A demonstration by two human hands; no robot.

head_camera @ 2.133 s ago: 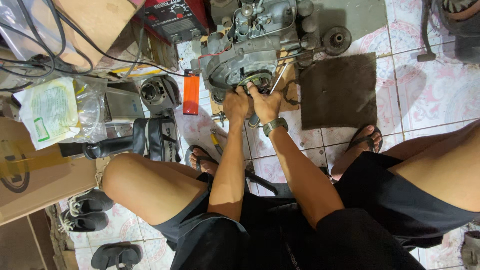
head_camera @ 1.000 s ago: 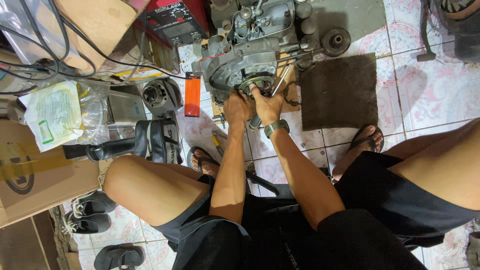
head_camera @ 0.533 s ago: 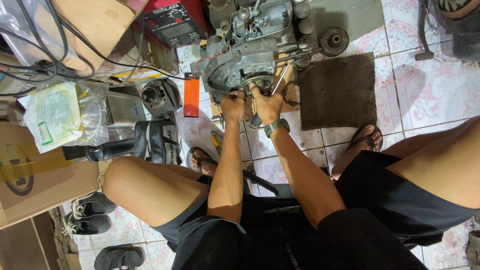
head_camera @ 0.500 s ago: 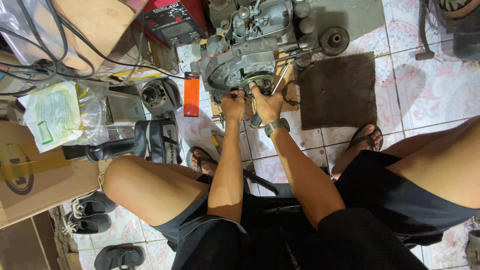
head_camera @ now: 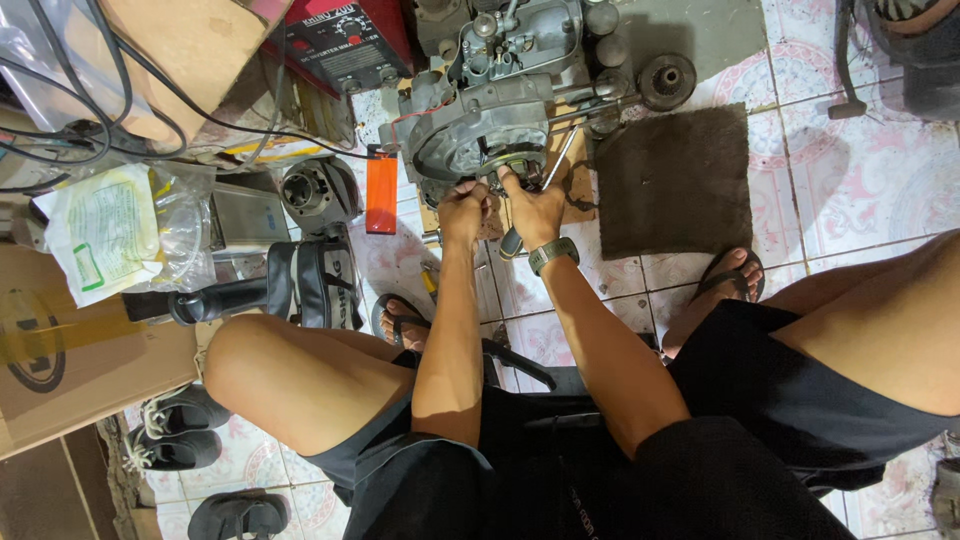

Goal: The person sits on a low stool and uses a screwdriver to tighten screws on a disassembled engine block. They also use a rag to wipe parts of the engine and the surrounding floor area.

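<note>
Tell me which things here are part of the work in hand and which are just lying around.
In the work:
- grey metal engine block on the tiled floor
- left hand and right hand, both at the engine's round lower opening

Lying about:
- dark brown square mat
- orange flat rectangular piece
- red metal machine box
- brown cardboard box
- black shoes

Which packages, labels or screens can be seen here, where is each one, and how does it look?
Clear plastic bag, left: holds a pale yellow-green printed sheet.
Cardboard box, lower left: brown, dark round mark.
Cardboard box, top left: plain brown.
Red machine, top: dark front panel with pale lettering.
</note>
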